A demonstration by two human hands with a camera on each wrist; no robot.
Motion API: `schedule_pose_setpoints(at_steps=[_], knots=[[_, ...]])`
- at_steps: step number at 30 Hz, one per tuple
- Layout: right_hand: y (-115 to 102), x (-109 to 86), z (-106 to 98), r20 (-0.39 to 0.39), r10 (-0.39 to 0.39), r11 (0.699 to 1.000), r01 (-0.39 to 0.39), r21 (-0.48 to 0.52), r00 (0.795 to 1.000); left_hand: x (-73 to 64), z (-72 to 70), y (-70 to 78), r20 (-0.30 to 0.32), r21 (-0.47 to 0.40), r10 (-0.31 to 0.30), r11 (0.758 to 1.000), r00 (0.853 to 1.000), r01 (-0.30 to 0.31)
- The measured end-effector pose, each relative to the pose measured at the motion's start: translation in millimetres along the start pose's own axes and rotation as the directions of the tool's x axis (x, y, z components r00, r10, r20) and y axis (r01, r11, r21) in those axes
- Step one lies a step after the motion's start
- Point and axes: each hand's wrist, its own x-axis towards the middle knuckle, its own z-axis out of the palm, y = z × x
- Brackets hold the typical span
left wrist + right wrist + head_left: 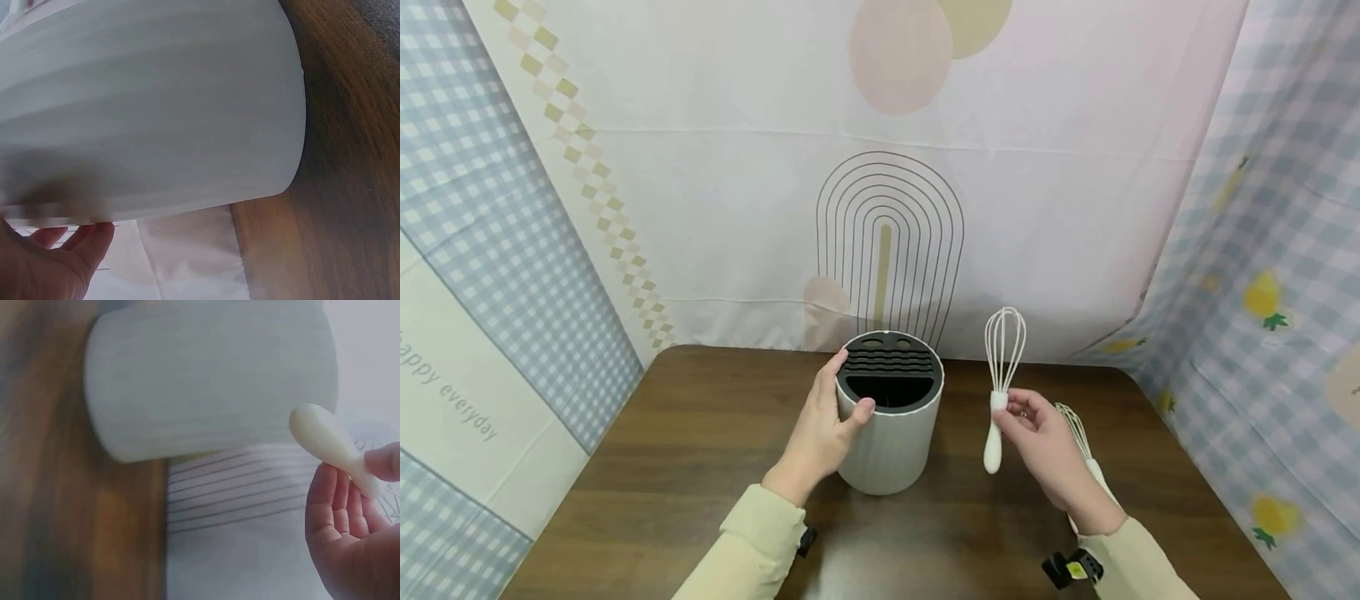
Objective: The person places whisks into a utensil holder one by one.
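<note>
My left hand (817, 435) grips the holder (891, 454); at its three o'clock my right hand (1047, 442) pinches a whisk (998, 398). I judge this the loading step, calling next for a move toward nine.

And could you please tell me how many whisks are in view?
2: one whisk is held in the right grip, and a second whisk lies on the table just to the right, partly hidden from view; others may be out of sight.
</note>
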Motion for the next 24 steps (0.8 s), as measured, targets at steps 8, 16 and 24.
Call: schedule_pose_setpoints(at_steps=[8,16,24], knots=[[-32,4.9,15,-0.041,-0.157,0.984,0.159,0.074,0.987,0.3,-2.1,1.4,-0.060,0.018,0.030,0.999,0.998,-0.029],[-49,10.1,32,-0.113,-0.211,0.959,0.228,0.167,0.971,0.9,-1.1,-0.2,-0.080,0.010,0.045,0.999,0.996,-0.045],[-57,15.9,47,-0.167,-0.239,0.940,0.271,0.205,0.956,1.1,0.2,1.0,-0.078,0.010,0.046,0.999,0.996,-0.046]])
